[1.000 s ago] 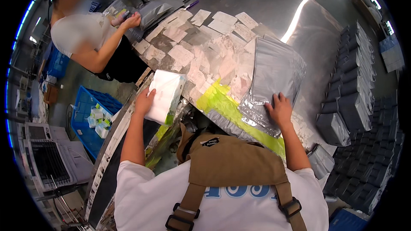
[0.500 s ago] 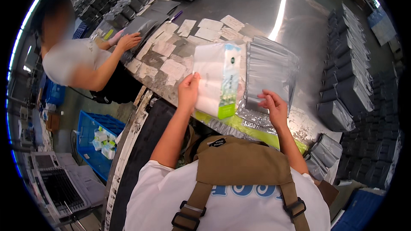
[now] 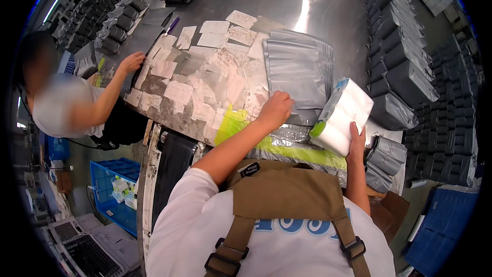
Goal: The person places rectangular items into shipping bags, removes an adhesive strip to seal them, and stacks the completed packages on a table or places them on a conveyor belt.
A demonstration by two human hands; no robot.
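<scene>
My right hand [image 3: 355,146] holds a white pack of paper tissues [image 3: 351,115] with a green and blue end, gripping it from its right and lower side. The pack is tilted and hangs over the right edge of a fanned stack of grey plastic mailing bags [image 3: 300,64]. My left hand [image 3: 277,111] is at the stack's near left edge. Its fingers are bent together and closed on the edge of a bag; the fingertips are partly hidden. Below the stack, yellow-green and clear tape [image 3: 307,150] runs along the table's near edge.
Filled grey parcels [image 3: 392,107] stand in a row on the right, with smaller ones [image 3: 384,161] nearer. Paper labels [image 3: 212,33] cover the table's left part. Another person [image 3: 77,102] works at the left. A blue crate [image 3: 115,200] holds packs on the floor.
The tissue pack has passed from my left hand to my right and moved rightward. My left hand has gone to the bag stack. The view has shifted; the other person's hand has moved.
</scene>
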